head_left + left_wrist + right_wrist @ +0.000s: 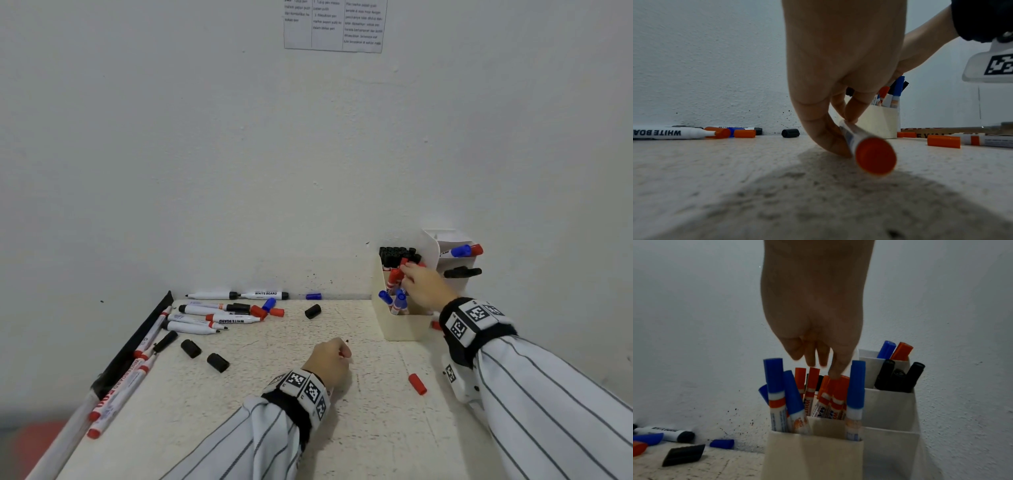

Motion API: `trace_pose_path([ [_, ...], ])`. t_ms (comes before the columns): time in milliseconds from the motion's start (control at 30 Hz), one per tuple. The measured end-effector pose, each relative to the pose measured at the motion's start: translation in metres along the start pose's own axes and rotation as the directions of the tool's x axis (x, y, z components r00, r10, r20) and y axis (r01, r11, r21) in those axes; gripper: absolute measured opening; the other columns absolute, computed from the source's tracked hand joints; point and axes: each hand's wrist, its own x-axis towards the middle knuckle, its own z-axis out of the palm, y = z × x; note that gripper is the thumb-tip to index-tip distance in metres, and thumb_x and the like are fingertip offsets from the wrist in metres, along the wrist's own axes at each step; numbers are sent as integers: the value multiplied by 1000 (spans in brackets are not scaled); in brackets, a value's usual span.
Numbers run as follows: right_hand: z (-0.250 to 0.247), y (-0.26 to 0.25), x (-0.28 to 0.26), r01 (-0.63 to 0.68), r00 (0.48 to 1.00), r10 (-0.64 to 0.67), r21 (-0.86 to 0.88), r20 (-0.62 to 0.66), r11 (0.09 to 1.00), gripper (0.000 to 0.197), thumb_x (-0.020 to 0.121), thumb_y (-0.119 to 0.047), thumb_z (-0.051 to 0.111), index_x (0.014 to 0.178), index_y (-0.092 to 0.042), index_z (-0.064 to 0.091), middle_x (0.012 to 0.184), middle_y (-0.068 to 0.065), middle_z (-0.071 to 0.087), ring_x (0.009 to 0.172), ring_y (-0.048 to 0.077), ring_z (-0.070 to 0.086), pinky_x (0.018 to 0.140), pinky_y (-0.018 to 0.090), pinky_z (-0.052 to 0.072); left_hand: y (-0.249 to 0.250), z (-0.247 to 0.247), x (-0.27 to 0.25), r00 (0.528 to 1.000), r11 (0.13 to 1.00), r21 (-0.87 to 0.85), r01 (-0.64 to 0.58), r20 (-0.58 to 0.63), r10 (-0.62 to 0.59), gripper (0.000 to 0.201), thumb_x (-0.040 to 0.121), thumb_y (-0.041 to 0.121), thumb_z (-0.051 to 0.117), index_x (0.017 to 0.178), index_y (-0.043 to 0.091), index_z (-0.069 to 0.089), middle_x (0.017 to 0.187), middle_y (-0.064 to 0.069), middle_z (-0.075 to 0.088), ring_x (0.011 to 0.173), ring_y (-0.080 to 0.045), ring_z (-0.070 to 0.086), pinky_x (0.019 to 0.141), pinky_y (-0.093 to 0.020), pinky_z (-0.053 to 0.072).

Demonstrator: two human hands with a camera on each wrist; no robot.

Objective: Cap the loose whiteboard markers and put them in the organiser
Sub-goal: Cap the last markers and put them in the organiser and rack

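Observation:
My left hand [334, 356] rests on the table and pinches an uncapped red-ended marker [873, 154] between thumb and fingertips [854, 112]; its tip points away from me. My right hand [818, 365] hovers over the cream organiser [813, 456], fingers straight and pointing down. Its index fingertip [835, 374] touches the cap of a red marker [840, 391] that stands in the front compartment among blue and red capped ones. A loose red cap [417, 383] lies on the table between my arms, at the right of the left wrist view [943, 141].
Several loose markers [219, 318] and black caps [190, 348] lie at the table's left and back. A blue cap [313, 296] sits by the wall. More red markers [113, 397] line the left edge. Black markers [898, 379] fill the organiser's rear pockets.

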Motion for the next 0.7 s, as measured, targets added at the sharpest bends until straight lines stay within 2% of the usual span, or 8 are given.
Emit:
trace_pose_path([
  [67, 1, 1, -3, 56, 993, -45, 101, -111, 993, 35, 97, -6, 39, 130, 1, 50, 142, 14, 42, 131, 25, 38, 109, 30, 27, 1, -1, -2, 1000, 1000, -8, 7, 4, -6, 14, 92, 8, 40, 95, 18, 49, 103, -2, 48, 90, -15, 47, 76, -21, 39],
  [100, 1, 1, -6, 99, 975, -59, 178, -216, 979, 30, 96, -6, 43, 123, -2, 56, 134, 13, 49, 123, 23, 46, 104, 28, 36, 1, -1, -2, 1000, 1000, -5, 7, 8, -7, 10, 92, 10, 43, 95, 18, 49, 103, -2, 48, 90, -15, 47, 76, -21, 39],
  [167, 1, -4, -16, 170, 950, -67, 326, -304, 930, 17, 92, -4, 48, 99, -7, 63, 105, 11, 62, 93, 19, 60, 79, 20, 48, 1, -1, -3, 1000, 1000, 15, 0, 20, 0, 12, 89, 9, 50, 95, 19, 48, 104, -3, 48, 91, -15, 47, 76, -22, 39],
  [233, 0, -9, -30, 179, 976, -104, 424, -194, 888, 14, 90, -2, 50, 85, -9, 62, 86, 16, 65, 67, 14, 61, 59, 13, 48, 2, -2, -5, 999, 999, 32, -1, 33, 0, 18, 88, 3, 50, 96, 19, 47, 105, -3, 46, 90, -16, 46, 74, -21, 39],
  [333, 6, -4, -46, 18, 975, -96, 364, 199, 931, 16, 91, -8, 52, 81, -18, 60, 72, 10, 62, 50, 8, 51, 45, 15, 42, 1, -2, -9, 1000, 999, 33, 11, 27, -12, 21, 88, 1, 46, 97, 20, 45, 106, -4, 46, 88, -18, 47, 73, -22, 39],
  [433, 21, 6, -60, -119, 865, 83, 40, 495, 992, 5, 89, -22, 58, 94, -21, 58, 86, 0, 60, 57, 9, 51, 48, 17, 43, 0, -3, -15, 999, 999, 17, 46, 18, -46, 21, 90, 8, 49, 106, 20, 42, 112, -11, 51, 90, -21, 50, 74, -26, 40],
  [567, 42, 14, -77, -198, 809, 269, -188, 523, 962, 36, 76, -32, 71, 106, -20, 55, 98, -3, 60, 68, 11, 53, 59, 21, 46, 0, -5, -21, 997, 998, -13, 69, -24, -69, 29, 95, 12, 42, 124, 14, 40, 120, -17, 55, 90, -22, 51, 77, -28, 40],
  [700, 52, 13, -82, -152, 807, 222, -170, 547, 974, 20, 81, -15, 67, 97, -18, 56, 105, 0, 60, 83, 14, 54, 68, 20, 47, -4, -7, -27, 998, 996, -74, 45, -31, -48, 29, 91, 17, 53, 118, 18, 44, 113, -11, 57, 87, -18, 53, 74, -24, 42],
])
